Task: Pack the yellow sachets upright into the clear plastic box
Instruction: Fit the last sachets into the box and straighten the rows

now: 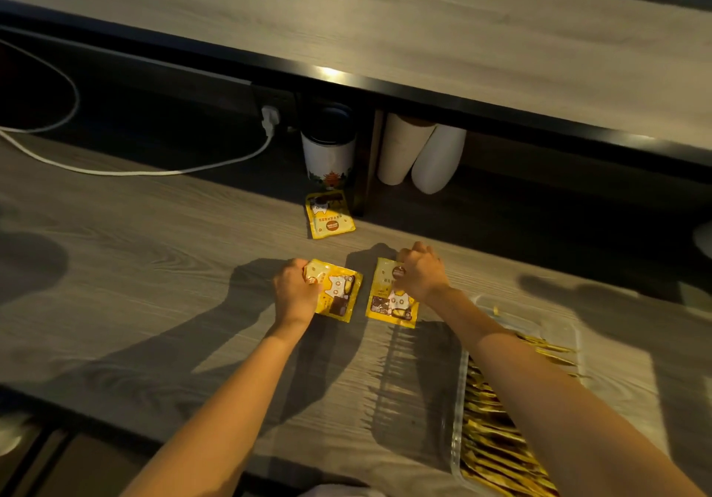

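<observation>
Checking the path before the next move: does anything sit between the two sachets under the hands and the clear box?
Nothing visible does. The left hand grips the left sachet, the right hand the right sachet; only bare table lies between them and the clear plastic box.

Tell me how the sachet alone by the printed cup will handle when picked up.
The lone sachet looks thin and flat, so probably light and bendy. Its shiny film may slip when pinched. The packed sachets stand on edge in the clear box, suggesting some stiffness.
</observation>
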### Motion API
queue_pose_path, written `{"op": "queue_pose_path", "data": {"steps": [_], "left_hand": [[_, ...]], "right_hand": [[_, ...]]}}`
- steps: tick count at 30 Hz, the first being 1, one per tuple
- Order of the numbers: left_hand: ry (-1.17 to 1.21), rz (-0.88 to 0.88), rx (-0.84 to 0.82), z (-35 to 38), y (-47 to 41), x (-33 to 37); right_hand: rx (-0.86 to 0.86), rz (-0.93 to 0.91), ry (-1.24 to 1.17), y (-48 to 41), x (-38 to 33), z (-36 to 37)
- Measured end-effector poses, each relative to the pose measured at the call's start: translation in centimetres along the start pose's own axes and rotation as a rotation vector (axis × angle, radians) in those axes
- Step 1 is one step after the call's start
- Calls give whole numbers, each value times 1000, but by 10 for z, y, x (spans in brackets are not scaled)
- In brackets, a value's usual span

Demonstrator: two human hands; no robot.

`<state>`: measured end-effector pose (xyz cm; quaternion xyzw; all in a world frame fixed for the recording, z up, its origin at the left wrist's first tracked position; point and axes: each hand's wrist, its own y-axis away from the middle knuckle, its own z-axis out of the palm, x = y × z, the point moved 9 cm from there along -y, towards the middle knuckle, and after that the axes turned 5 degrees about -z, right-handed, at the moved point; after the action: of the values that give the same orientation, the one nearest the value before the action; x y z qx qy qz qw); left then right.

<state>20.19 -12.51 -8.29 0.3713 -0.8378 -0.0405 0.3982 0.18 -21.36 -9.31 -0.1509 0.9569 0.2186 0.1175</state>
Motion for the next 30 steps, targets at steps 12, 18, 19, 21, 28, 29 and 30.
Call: {"op": "queue_pose_path", "data": {"steps": [12,18,19,21,28,29,30], "left_hand": [[89,419,-74,-9,54,126],[114,666,-79,-2,101,189],[125,701,-80,0,110,198],[129,742,-95,7,127,212],[23,799,-317,60,176,227],[2,807,-344,67,182,225],[-10,815,-376,74,187,224]], "right_hand": [[326,-49,-333,61,24,-88],[584,101,-414,117,77,-142],[628,118,-430,127,86,-149],[697,158,-435,145,104,-158],[729,271,-453,190,153,-150],[714,278,-457,193,157,-145],[695,285,-462,195,160,-139]]}}
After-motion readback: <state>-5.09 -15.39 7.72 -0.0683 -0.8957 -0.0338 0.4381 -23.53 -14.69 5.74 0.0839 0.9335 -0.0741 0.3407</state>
